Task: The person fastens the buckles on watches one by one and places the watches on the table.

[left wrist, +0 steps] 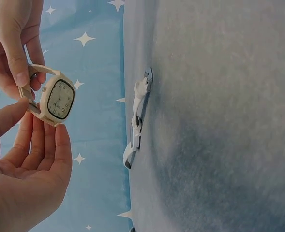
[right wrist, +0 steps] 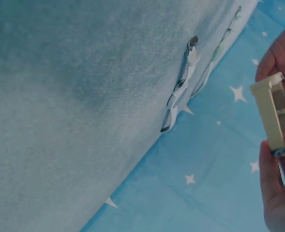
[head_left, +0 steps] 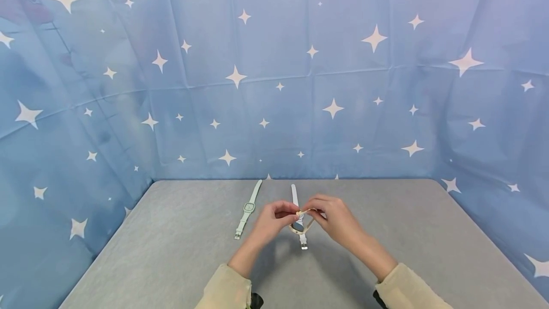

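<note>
A cream wristwatch [left wrist: 61, 99] with a rounded-square dial is held up above the table, its strap bent into a loop. My left hand [head_left: 272, 221] pinches one side of the strap between thumb and fingers. On the other side my right hand [head_left: 336, 216] also grips the strap, with its fingertips close to the left ones. In the right wrist view the cream watch [right wrist: 268, 116] shows edge-on between both hands. Beneath and behind them a white watch [head_left: 294, 194] lies stretched out, partly covered from the head camera. To its left lies a pale green watch [head_left: 249, 208], also laid straight.
The grey table [head_left: 180, 252] spreads out on both sides of the hands. Just past its back edge hangs a blue cloth [head_left: 274, 94] with white stars, which also runs along the left and right sides.
</note>
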`<state>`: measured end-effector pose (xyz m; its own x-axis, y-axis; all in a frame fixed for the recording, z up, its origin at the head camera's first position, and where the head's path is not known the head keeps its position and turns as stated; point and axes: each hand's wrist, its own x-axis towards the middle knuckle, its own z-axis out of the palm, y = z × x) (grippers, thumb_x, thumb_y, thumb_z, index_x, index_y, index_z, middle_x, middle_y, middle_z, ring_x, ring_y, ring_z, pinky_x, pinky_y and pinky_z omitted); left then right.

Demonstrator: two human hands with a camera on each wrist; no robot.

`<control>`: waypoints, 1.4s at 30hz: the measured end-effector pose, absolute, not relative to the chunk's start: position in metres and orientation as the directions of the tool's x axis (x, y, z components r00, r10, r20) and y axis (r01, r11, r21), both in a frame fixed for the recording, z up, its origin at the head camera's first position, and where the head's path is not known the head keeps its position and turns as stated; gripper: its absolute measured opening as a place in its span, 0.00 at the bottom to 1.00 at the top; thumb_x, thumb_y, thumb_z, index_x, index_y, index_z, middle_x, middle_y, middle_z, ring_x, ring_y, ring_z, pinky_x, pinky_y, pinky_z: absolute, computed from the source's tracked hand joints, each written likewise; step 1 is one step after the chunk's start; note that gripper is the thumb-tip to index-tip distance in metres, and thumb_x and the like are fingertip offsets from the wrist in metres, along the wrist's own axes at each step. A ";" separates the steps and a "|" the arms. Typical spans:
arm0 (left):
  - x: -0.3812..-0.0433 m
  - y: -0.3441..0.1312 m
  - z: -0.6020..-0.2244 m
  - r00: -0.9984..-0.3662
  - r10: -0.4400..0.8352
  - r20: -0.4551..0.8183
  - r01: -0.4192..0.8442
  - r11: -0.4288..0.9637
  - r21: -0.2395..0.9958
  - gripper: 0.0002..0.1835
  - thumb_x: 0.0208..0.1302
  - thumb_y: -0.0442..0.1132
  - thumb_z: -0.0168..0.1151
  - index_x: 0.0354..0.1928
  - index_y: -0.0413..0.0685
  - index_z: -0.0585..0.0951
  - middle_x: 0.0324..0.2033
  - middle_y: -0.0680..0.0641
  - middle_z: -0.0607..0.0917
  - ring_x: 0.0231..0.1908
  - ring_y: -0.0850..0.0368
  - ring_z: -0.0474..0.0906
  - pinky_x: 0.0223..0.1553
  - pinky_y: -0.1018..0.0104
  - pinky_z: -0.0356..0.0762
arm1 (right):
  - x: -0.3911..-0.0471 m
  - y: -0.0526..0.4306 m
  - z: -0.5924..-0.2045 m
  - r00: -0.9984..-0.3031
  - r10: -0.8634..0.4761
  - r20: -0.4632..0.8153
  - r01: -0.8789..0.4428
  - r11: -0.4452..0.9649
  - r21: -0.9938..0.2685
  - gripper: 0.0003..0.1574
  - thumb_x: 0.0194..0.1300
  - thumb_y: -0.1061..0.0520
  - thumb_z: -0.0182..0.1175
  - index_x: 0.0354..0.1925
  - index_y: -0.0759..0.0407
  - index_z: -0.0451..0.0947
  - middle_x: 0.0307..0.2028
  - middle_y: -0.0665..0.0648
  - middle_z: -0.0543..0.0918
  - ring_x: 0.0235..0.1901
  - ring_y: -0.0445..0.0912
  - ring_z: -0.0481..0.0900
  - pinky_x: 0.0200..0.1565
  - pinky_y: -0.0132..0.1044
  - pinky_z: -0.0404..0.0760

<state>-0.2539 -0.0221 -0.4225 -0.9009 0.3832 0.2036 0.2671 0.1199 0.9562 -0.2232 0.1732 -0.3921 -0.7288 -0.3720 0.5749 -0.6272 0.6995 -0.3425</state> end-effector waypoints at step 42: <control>-0.251 -0.018 -0.417 -0.942 0.293 0.166 0.197 0.080 0.977 0.11 0.63 0.34 0.68 0.44 0.33 0.85 0.40 0.35 0.87 0.34 0.65 0.80 0.39 0.73 0.82 | -0.219 0.170 -0.395 -0.802 -0.294 0.521 -0.565 0.656 -0.500 0.18 0.54 0.65 0.73 0.43 0.54 0.82 0.39 0.50 0.84 0.39 0.45 0.87 0.43 0.35 0.87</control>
